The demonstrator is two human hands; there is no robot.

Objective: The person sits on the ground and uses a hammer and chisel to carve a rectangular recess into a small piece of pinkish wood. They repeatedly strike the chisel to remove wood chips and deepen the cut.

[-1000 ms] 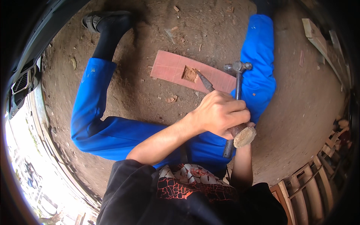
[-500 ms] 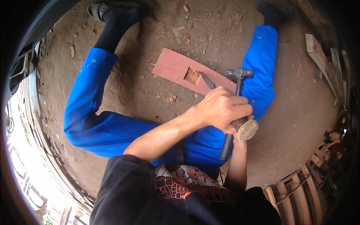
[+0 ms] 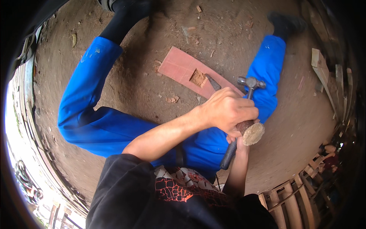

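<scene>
My left hand [image 3: 230, 110] is closed round the handle of a chisel [image 3: 213, 82]. The handle's frayed, flattened butt [image 3: 253, 134] sticks out towards me, and the blade points away, over a square recess [image 3: 198, 78] with a rough floor. That recess is cut in a reddish wooden board [image 3: 173, 68] lying on the ground between my legs. Partly hidden below the left hand, my right hand [image 3: 240, 147] grips a ball-peen hammer [image 3: 251, 83] by its dark handle. The hammer's metal head shows beyond my left hand, above my right leg. Whether the chisel tip touches the board I cannot tell.
Wood chips [image 3: 172, 99] are scattered on the dirt ground [image 3: 141, 80]. My legs in blue trousers [image 3: 87, 84] spread on both sides of the board. Timber pieces [image 3: 320, 61] lie at the right, and wooden slats [image 3: 293, 204] at the lower right.
The view has shifted slightly, and the board appears a little further right. Both hands keep their holds; the hammer now sits slightly lower and tilts more.
</scene>
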